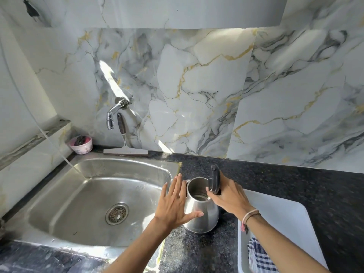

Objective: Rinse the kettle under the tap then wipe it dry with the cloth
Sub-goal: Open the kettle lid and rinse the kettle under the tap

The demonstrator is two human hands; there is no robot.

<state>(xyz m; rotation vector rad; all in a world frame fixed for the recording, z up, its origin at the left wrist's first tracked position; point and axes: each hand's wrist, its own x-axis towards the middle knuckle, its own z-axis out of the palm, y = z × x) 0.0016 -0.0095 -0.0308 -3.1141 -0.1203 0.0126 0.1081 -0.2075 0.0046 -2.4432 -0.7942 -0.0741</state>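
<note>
A steel kettle (pixel 202 211) stands on the dark counter just right of the sink, its black lid (pixel 215 179) swung up and open. My right hand (pixel 228 196) grips the kettle at the handle side, behind the lid. Fingers spread, my left hand (pixel 174 203) lies flat against the kettle's left side. The tap (pixel 113 115) juts from the marble wall above the sink (pixel 82 194); no water runs from it. A blue-and-white checked cloth (pixel 258 257) lies in the white tray at the lower right, partly under my right forearm.
A white tray (pixel 285 219) sits on the black granite counter (pixel 275 180) to the right. A squeegee (pixel 125 142) leans on the wall behind the sink. A pink bowl with a scrubber (pixel 81 143) stands at the sink's back left corner. A thin hose (pixel 51 142) drops into the sink.
</note>
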